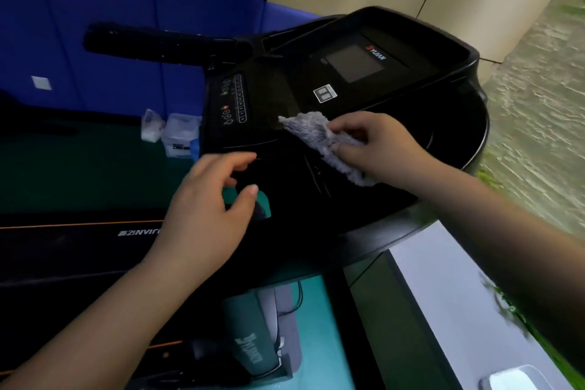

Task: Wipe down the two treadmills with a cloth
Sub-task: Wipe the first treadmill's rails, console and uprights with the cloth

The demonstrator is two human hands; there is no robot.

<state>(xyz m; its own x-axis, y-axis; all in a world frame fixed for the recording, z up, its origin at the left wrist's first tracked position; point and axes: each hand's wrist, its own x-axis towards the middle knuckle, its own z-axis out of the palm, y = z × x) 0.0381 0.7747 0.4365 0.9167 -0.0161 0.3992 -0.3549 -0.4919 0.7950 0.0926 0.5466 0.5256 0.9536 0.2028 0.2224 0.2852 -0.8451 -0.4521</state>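
A black treadmill console point(348, 79) fills the middle of the view, with a dark screen point(354, 63) and a button strip point(234, 98) on its left side. My right hand point(380, 146) pinches a grey fluffy cloth point(316, 139) and presses it onto the console surface just below the screen. My left hand point(209, 209) hovers over the console's near left edge, fingers curled and apart, holding nothing. A black handlebar point(158, 43) sticks out to the left. The dark deck of a second treadmill point(72, 241), with an orange stripe, lies at the left.
Small white plastic packets point(171, 133) sit left of the console on a green floor. A blue padded wall point(95, 25) stands behind. A beige wall and patterned floor are at the right. Below the console I see a grey-green machine base point(253, 345) and a pale panel point(459, 310).
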